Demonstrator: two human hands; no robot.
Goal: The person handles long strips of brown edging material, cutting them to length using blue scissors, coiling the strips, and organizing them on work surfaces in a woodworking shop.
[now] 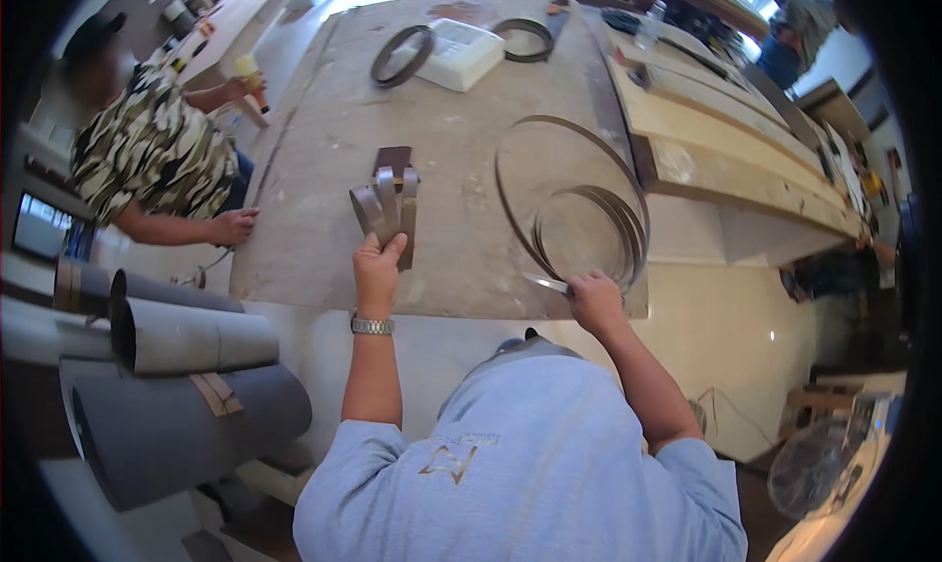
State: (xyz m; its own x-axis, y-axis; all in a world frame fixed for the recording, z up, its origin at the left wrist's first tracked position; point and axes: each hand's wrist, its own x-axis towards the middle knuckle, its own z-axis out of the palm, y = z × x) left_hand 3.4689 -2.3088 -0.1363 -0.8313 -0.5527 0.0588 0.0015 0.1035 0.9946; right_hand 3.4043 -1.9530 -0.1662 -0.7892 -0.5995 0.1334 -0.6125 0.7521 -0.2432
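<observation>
Your left hand has its thumb and finger pinched together on the near ends of the brown strips, which fan out toward 12 o'clock. Your right hand curls tight around a shiny flat tool; its end pokes out toward 10 o'clock, and I cannot tell its kind. You seem to be gathering or holding the strips; the next move likely calls for a firm left pinch and a careful right hand. A dark piece lies just past the strips. A big loose coil sits on the table at 12 o'clock from your right hand. From your left hand, a white box is at 1 o'clock, and a co-worker's hand is at 9 o'clock.
</observation>
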